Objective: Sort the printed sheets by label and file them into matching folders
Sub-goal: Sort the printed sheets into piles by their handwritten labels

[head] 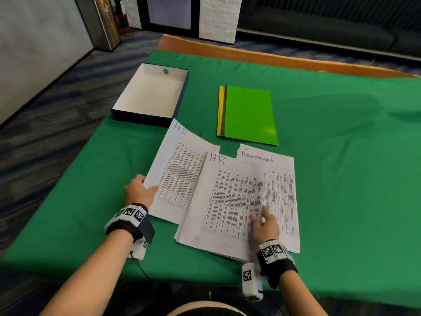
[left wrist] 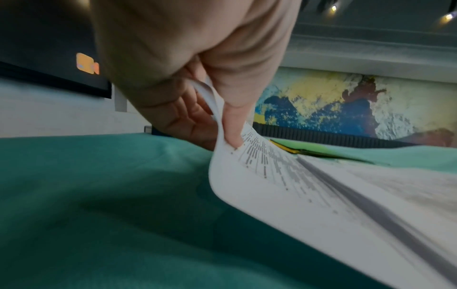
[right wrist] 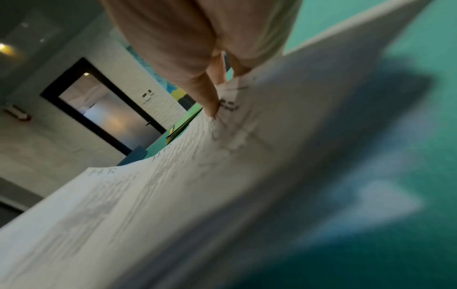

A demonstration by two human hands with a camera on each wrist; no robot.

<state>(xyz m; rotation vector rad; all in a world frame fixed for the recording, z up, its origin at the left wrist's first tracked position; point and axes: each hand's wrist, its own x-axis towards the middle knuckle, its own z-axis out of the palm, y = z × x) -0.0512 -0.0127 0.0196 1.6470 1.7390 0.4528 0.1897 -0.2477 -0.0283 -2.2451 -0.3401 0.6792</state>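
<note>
a: right, status at that frame. left hand (head: 139,190) pinched the left edge of an h.r. sheet (head: 180,169), thumb on top, other fingers curled under. the left wrist view showed the edge folded up between thumb and fingers (left wrist: 231,125), the rest of the page on the green cloth (head: 341,156).

b: and the right hand?

a: right hand (head: 265,225) lay on the main stack (head: 232,201), fingers fairly straight, tips pressing the top page. right wrist view was blurred; one fingertip (right wrist: 212,109) sat on the print. looked like pressing, not gripping.

b: where were the papers?

a: stack was near centre, top sheet also labelled h.r. the pinched sheet sat just left of it, overlapped by the stack's left edge. a receptionist sheet (head: 280,185) stuck out on the right from under the top page. folders (head: 249,115) lay closed, far of the stack, green on top with dark and yellow edges showing at its left. open box (head: 150,94) was far left, nothing in it.

b: which step, then?

a: my read: sorting, early on. no sheet was in a folder, none was open.

b: what did the next move call for?

a: probably setting the pinched sheet flat to the left as an h.r. pile, then peeling the next h.r. page off while the right hand pinned the stack. thin paper, so take one sheet only. i couldn't tell which folder matched h.r.; no folder labels were readable.
</note>
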